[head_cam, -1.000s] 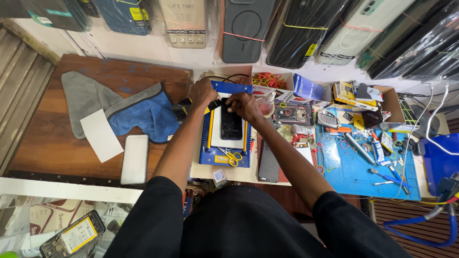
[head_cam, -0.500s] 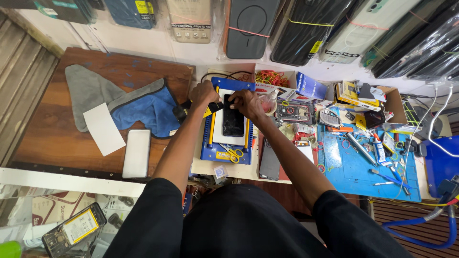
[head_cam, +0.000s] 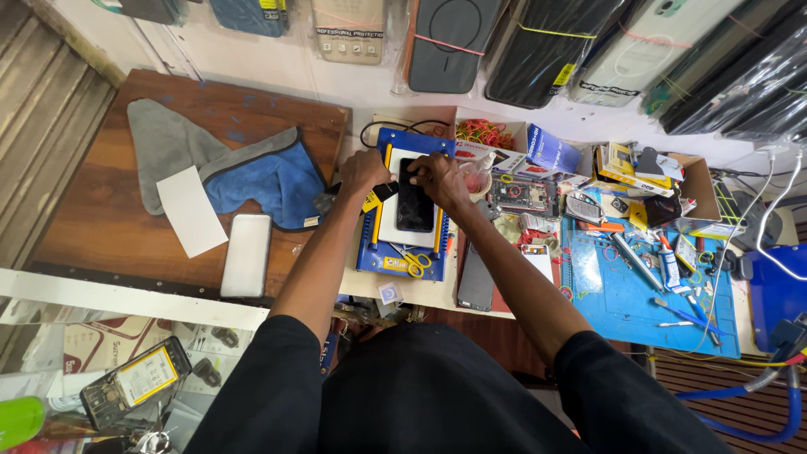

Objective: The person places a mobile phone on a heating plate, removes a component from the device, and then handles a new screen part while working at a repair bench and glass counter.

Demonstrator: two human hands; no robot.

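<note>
Since the earlier frame, both hands are kept at the dark phone, and only the view is shifted slightly, so the blue fixture is seen a little lower. At the phone's upper left corner, the left hand is closed around a small dark tool with a yellow part, its grip clamped on it. On the phone's top edge, the right hand is pressed with fingers curled; whether anything is pinched there cannot be told. The phone is laid face up on a white plate inside the fixture, on the surface. Yellow-handled scissors are laid on the fixture's lower part. To the left, a blue and grey cloth, a white sheet and a white slab are spread on a wooden board. To the right, a blue mat is strewn with small tools.
</note>
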